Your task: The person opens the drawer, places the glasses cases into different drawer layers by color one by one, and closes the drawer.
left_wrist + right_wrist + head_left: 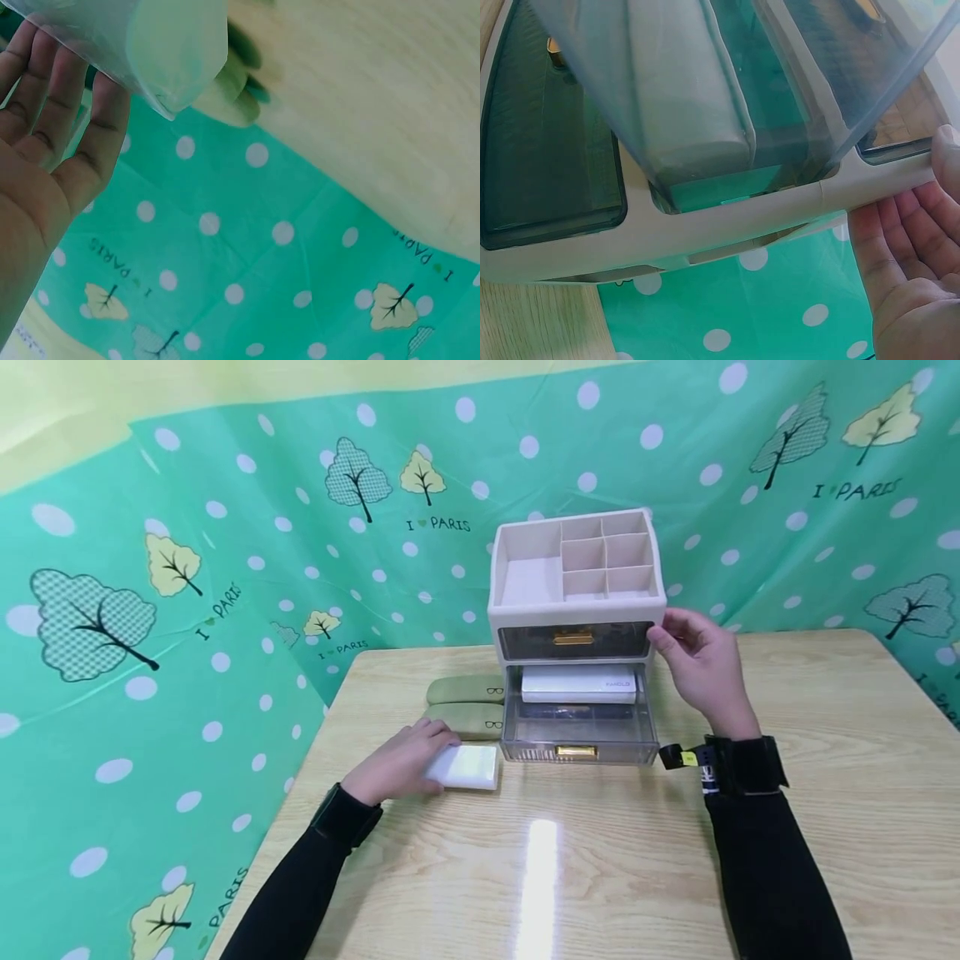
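Observation:
My left hand [401, 760] grips a flat white pack [467, 767] by its left end, thumb at the near edge and fingers at the far one. Clear plastic wrap shows on the pack [180, 52] in the left wrist view. With my right hand [705, 664] I hold the right edge of a white desktop drawer organizer [577, 608], thumb on its front and fingers along its side. Its clear middle drawer [577, 752] stands pulled out, with a white box [577, 683] inside. Above it the smoky top drawer [532, 643] is closed.
Two green glasses cases [465, 689] lie left of the organizer, just beyond the pack. Small divided compartments [585, 556] top the organizer. A light wooden table [637, 868] carries everything, and a green dotted cloth [247, 718] hangs behind and at the left.

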Tool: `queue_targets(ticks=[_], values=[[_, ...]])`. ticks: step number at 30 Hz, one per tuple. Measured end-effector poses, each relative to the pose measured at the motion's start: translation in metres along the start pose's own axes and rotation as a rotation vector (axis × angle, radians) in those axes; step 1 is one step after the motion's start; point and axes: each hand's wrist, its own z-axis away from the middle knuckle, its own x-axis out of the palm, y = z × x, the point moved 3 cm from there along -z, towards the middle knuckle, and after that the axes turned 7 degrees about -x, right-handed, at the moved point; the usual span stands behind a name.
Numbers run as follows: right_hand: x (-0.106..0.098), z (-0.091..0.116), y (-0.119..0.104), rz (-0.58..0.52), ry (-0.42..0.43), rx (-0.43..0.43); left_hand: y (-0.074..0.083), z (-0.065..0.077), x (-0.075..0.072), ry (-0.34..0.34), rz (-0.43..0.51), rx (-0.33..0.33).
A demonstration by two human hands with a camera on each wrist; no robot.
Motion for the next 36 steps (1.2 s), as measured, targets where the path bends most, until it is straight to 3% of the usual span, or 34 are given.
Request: queue_targets(ticks=[10, 21, 29, 36], values=[[0.002, 0.0, -0.001, 0.0, -0.006, -0.018, 0.0, 0.01, -0.032, 0.075, 0.01, -0.008], [0.0, 0.001, 0.0, 0.022, -0.018, -0.008, 0.003, 0.022, -0.082, 0.211, -0.037, -0.003], [0.001, 0.001, 0.0, 0.025, -0.021, -0.011, 0.011, 0.027, -0.105, 0.321, -0.063, 0.069], [0.0, 0.001, -0.001, 0.03, -0.016, -0.007, 0.025, 0.024, -0.122, 0.369, -0.102, 0.145]])
